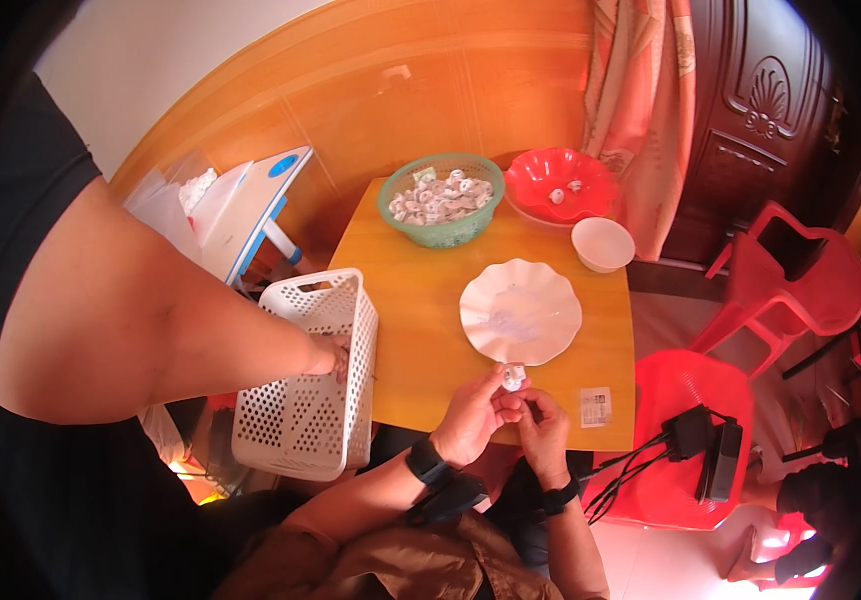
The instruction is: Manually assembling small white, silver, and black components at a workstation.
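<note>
Over the near edge of the table, my left hand (472, 418) pinches a small white wrapped piece (513, 377) between thumb and finger. Close beside it is my right hand (546, 440), its thumb and fingertips pressed together; whatever they may hold is too small to make out. Just beyond both hands lies a white scalloped plate (555, 292) with a faint bluish-white patch on its surface. A green basket (450, 237) farther back is heaped with similar small white pieces.
A red wavy-rimmed bowl (590, 180) with a few pieces and a small white bowl (603, 246) stand at the back right. Another person's hand (328, 357) reaches into a white perforated basket (358, 400) at left. A red stool (650, 490) bears black cables and adapters.
</note>
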A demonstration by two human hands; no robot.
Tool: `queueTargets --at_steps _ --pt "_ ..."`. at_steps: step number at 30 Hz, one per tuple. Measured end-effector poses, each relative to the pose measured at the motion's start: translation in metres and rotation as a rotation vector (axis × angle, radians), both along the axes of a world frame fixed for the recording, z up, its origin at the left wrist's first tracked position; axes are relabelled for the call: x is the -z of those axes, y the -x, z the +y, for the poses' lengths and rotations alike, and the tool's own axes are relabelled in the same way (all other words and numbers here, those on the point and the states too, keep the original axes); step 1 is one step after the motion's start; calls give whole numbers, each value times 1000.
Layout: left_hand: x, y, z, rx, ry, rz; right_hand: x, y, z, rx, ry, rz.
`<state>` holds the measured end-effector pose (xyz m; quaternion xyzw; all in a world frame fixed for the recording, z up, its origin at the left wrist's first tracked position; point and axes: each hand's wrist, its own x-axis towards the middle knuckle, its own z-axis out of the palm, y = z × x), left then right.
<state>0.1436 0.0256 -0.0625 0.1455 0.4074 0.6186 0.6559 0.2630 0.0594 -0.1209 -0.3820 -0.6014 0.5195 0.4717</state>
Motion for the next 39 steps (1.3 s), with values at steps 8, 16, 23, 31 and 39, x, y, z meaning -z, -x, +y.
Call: queueTargets --at_steps 8,16,23,31,39 --pt "-4 5 -1 3 -17 -6 1 5 3 1 -28 -14" --pt "2 5 2 44 -8 -26 -6 0 2 19 -29 -2" --pt "-1 9 3 106 -69 -41 -7 4 -2 76 -64 -75" --pt "-3 4 8 139 -71 -45 -6 1 -1 66 25 -38" --pt "-1 11 -1 84 -81 -49 -14 10 -2 23 37 -52"
